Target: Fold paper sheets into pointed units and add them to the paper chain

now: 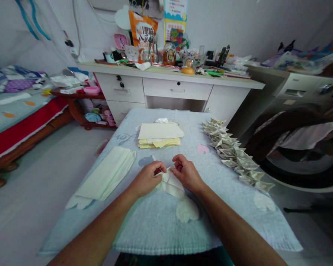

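Between my hands is a small creased sheet of pale paper (172, 185), held low over the cloth-covered table. My left hand (149, 178) pinches its left upper edge with thumb and fingers. At the other side, my right hand (188, 173) has its thumb and curled fingers closed on the upper right part of the sheet. Beyond them lies a stack of cream and yellow paper (161, 132). To the left rests a folded bundle of pale green-white paper (107, 173). Rows of pointed folded paper pieces (233, 151) run along the right side.
A light blue patterned cloth (155, 225) covers the table. Behind it stands a white desk (180, 88) crowded with jars, a snack bag (142, 35) and a pink clock (120, 41). A washing machine (302, 88) is at right, a bed (19, 107) at left.
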A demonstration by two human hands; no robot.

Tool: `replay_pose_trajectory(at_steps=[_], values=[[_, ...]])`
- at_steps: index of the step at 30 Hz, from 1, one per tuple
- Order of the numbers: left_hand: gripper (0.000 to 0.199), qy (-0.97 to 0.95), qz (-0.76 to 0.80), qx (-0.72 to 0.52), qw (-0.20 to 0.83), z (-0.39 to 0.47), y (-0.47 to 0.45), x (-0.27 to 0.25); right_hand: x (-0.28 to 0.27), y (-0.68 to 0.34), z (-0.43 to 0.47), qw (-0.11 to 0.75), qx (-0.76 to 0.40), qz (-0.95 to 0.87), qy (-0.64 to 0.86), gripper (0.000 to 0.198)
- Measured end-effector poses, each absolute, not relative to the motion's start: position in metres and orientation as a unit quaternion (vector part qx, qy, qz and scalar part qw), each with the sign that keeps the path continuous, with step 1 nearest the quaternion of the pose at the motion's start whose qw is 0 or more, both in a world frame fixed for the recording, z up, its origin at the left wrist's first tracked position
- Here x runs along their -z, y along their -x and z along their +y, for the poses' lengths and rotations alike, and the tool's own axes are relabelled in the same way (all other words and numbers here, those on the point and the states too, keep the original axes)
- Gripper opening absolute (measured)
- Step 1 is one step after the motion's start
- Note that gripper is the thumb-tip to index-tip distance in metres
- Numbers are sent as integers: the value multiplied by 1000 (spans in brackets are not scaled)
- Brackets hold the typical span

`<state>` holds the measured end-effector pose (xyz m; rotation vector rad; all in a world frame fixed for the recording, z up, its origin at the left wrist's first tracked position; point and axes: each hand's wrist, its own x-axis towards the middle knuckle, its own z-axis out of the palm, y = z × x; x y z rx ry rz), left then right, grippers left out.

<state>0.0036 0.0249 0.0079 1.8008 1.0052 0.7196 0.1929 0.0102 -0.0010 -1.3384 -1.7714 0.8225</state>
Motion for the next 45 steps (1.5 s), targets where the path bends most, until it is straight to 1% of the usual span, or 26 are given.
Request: replay_pose_trajectory(at_steps=[3, 6, 9, 12, 16, 21, 25, 30, 33, 38, 42, 45], values=[[31, -765, 416, -287, 398, 25, -3, -6, 0, -192, 11, 366, -312, -708, 517, 24], [38, -782, 438, -275, 347, 26, -2, -5, -4, -195, 10, 350, -262, -746, 503, 21], [36, -799, 453, -263, 296, 25, -2, -3, -9, -199, 8, 320, -210, -789, 480, 13], [32, -820, 448, -251, 253, 24, -2, 0, -12, -201, 6, 275, -197, -822, 458, 6], [32, -844, 431, -257, 189, 23, 0, 2, -12, -201, 4, 223, -190, -849, 440, 8], [38, -873, 378, -232, 201, 25, 3, 1, -12, -201, 3, 198, -180, -858, 439, 12], [35, -874, 388, -225, 189, 25, 3, 1, -15, -201, 3, 190, -181, -856, 445, 14], [32, -872, 377, -224, 216, 25, 3, 2, -22, -201, 2, 168, -175, -863, 444, 12], [30, -873, 374, -224, 218, 23, 2, 2, -28, -201, 1, 143, -168, -870, 442, 14], [28, -886, 363, -225, 182, 22, 0, 0, -36, -199, -2, 78, -159, -877, 448, 26], [25, -891, 342, -200, 221, 23, -1, -1, -40, -198, -6, 30, -160, -878, 450, 42], [26, -888, 342, -189, 242, 23, -1, -2, -41, -197, -8, 17, -156, -877, 454, 50]])
